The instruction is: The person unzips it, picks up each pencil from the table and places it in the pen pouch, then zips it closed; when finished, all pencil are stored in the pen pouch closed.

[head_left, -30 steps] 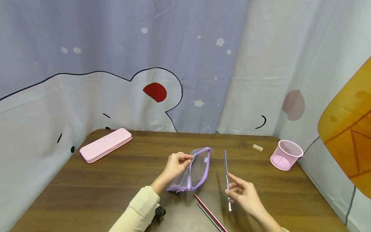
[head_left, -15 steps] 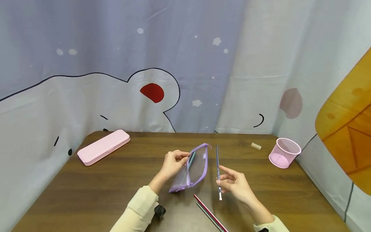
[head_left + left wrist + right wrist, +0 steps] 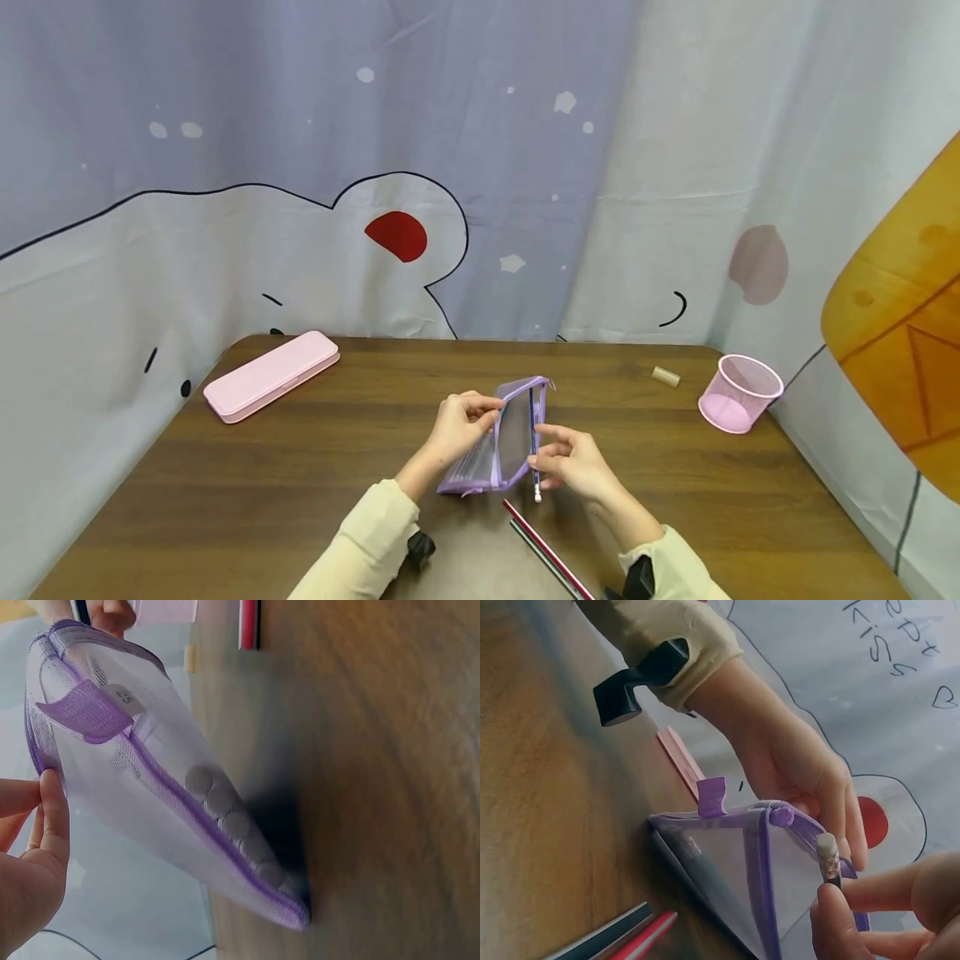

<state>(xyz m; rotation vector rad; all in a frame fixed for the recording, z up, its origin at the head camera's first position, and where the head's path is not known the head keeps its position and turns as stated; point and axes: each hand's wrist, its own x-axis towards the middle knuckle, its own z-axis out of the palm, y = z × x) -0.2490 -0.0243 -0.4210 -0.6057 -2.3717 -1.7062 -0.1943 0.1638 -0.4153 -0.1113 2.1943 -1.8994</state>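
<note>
A see-through mesh pencil pouch (image 3: 472,467) with purple trim stands with its mouth open toward the right. My left hand (image 3: 456,429) pinches the near rim of that mouth between thumb and fingers. A dark blue pencil (image 3: 533,425) with a white eraser (image 3: 826,846) is pinched in my right hand (image 3: 573,467). The pencil stands nearly upright in the head view, in front of or just at the pouch's mouth; I cannot tell whether its tip is inside. Two more pencils, one red (image 3: 536,533) and one dark (image 3: 534,548), lie on the table below the pouch.
A pink pencil case (image 3: 272,377) lies at the back left of the wooden table (image 3: 225,500). At the back right are a pink mesh pen cup (image 3: 738,396) and a small beige cylinder (image 3: 665,377). A printed curtain (image 3: 300,108) hangs behind.
My right hand has moved left with the blue pencil, from beside the pouch up to its mouth. The left hand keeps its pinch on the rim, with the pouch shifting slightly.
</note>
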